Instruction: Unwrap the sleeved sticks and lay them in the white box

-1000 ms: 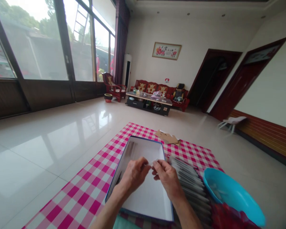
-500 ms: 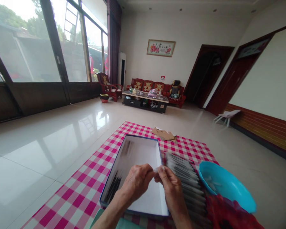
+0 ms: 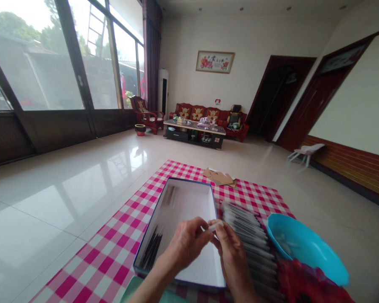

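Observation:
My right hand (image 3: 233, 248) is closed, pinching a small whitish, see-through piece (image 3: 215, 227) between thumb and fingers. My left hand (image 3: 188, 239) is also closed, its fingertips meeting the other end of that piece; its exact kind is too small to make out. Both hands hover over a shallow white box (image 3: 192, 204) with a blue rim. Inside the box, a bundle of thin black sticks (image 3: 153, 249) lies at the near left, and a few more slim sticks (image 3: 169, 197) lie at the far left. Beside my right hand is a row of grey and black pen-like sticks (image 3: 251, 235), blurred.
A blue plastic basin (image 3: 317, 256) with small pale pieces stands at the right, next to dark red cloth (image 3: 303, 280). Torn brown cardboard (image 3: 220, 177) lies behind the box on the checkered cloth (image 3: 120, 229). Farther off are a coffee table (image 3: 194, 132) and a small chair (image 3: 306, 152).
My fingers have shifted slightly, and more of the whitish piece shows between them. The camera view has turned a little to the left; the box and sticks stay in place.

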### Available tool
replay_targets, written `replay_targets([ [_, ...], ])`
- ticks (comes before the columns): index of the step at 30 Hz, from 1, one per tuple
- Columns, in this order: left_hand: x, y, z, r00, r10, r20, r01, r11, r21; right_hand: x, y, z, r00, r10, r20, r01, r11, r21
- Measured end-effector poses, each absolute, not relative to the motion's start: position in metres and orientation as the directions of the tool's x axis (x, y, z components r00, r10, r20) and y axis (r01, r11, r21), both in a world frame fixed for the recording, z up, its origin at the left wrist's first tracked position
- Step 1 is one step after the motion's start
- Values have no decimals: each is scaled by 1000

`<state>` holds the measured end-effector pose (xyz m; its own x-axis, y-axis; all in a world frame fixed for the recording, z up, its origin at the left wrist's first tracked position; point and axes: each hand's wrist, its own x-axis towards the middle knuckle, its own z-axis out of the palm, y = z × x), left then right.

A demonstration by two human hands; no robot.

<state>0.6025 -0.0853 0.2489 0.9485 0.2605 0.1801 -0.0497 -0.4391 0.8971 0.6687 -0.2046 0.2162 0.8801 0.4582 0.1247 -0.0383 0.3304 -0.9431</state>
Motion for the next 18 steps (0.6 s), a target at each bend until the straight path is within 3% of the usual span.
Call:
replay_targets([
  [3,604,-96,244,867,306,392,-104,-660,744,667,-196,214,919,394,22,-177,462,-869],
  [6,606,-104,237,816,282,505,-111,-781,615,666,-192,213,930,367,-31,-239,536,-809],
  [9,606,-108,236,816,255,518,-172,-749,640,666,-194,213,938,346,-16,-219,554,-803],
  [11,605,-108,240,837,276,472,-201,-646,736,666,-197,214,934,358,7,-202,542,-816],
  [14,604,-103,248,917,272,291,-177,-378,909,666,-201,219,914,403,52,-185,527,-830],
  [18,605,-92,250,995,91,51,-57,61,997,665,-202,222,893,442,82,-183,524,-832],
])
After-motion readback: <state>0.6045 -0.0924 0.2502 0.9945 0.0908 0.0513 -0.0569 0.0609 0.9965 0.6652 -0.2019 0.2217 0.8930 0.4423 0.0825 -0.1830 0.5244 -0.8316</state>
